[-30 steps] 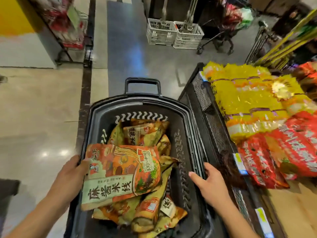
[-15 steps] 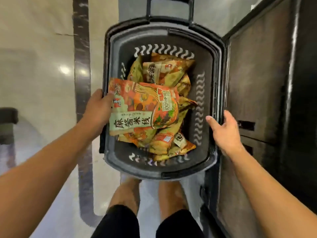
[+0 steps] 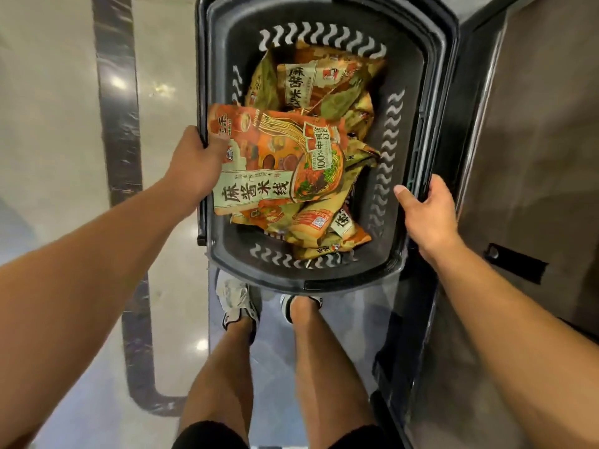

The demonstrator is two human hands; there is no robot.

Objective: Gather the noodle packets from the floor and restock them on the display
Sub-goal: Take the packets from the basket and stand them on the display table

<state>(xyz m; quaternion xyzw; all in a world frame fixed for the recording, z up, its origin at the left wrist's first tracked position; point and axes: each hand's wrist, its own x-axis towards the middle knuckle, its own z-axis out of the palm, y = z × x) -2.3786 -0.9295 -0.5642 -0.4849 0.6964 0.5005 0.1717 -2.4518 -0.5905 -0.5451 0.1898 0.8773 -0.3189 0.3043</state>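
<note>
A black shopping basket (image 3: 431,92) stands on the floor in front of my feet, holding several orange-and-green noodle packets (image 3: 311,82). The top noodle packet (image 3: 275,160) lies across the basket's left side. My left hand (image 3: 194,163) grips this packet at its left edge, right by the basket's left rim. My right hand (image 3: 428,215) holds the basket's right rim, with the thumb inside and the fingers hidden behind the rim. The display's shelves are out of view.
A dark metal display cabinet side (image 3: 525,157) rises directly right of the basket. My legs and sneakers (image 3: 236,306) stand just behind the basket. Glossy tiled floor with a dark inlay strip (image 3: 120,118) stretches to the left.
The view has tilted down, so the stocked display is out of sight. My right hand has closed on the basket's right rim. My left hand still holds the top packet.
</note>
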